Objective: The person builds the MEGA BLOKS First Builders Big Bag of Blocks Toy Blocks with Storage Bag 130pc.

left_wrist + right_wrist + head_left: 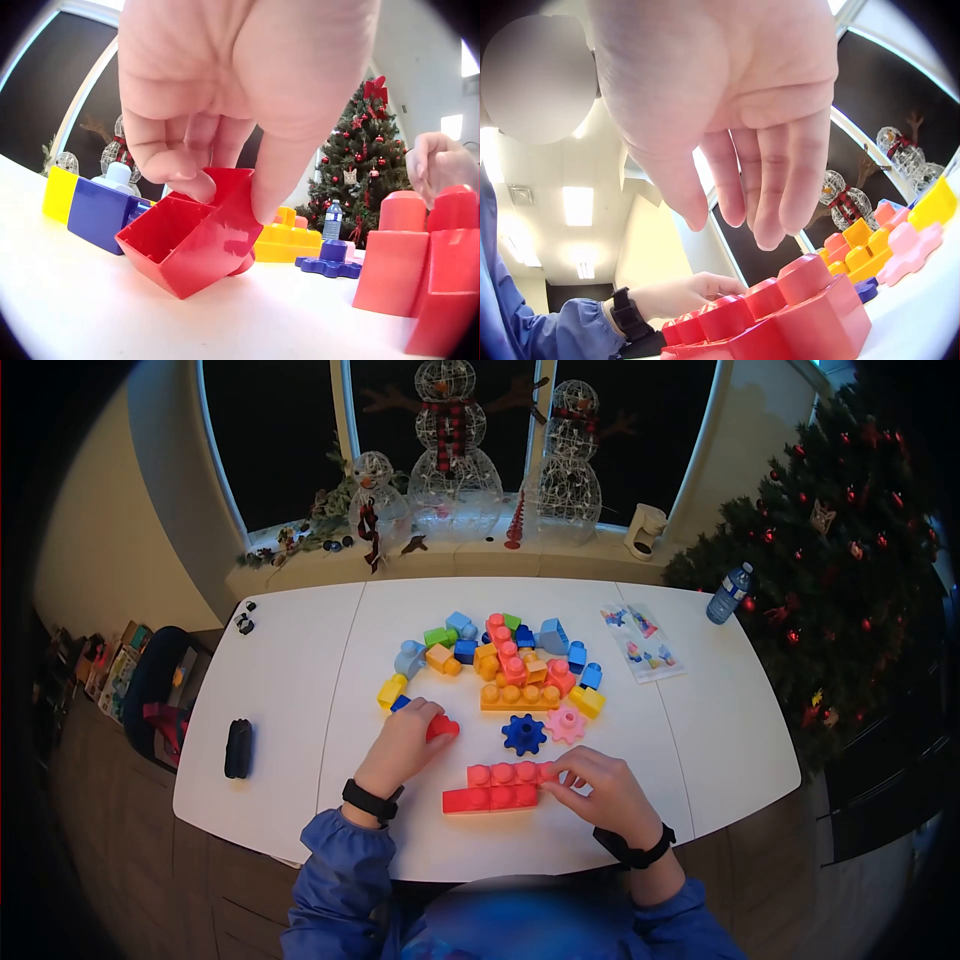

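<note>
My left hand pinches a red toy building block between thumb and fingers. In the left wrist view this block lies tilted, its hollow underside facing the camera. Over the right end of a long coral-red brick, my right hand hangs with fingers extended and nothing between them. A long red brick lies alongside it, nearer to me, and reaches further left. Both show their studs upward. A blue gear and a pink gear sit just beyond these bricks.
A cluster of mixed blocks, including a yellow-orange brick, fills the middle back of the white table. A picture sheet and a water bottle are at the right. A black case lies at the left.
</note>
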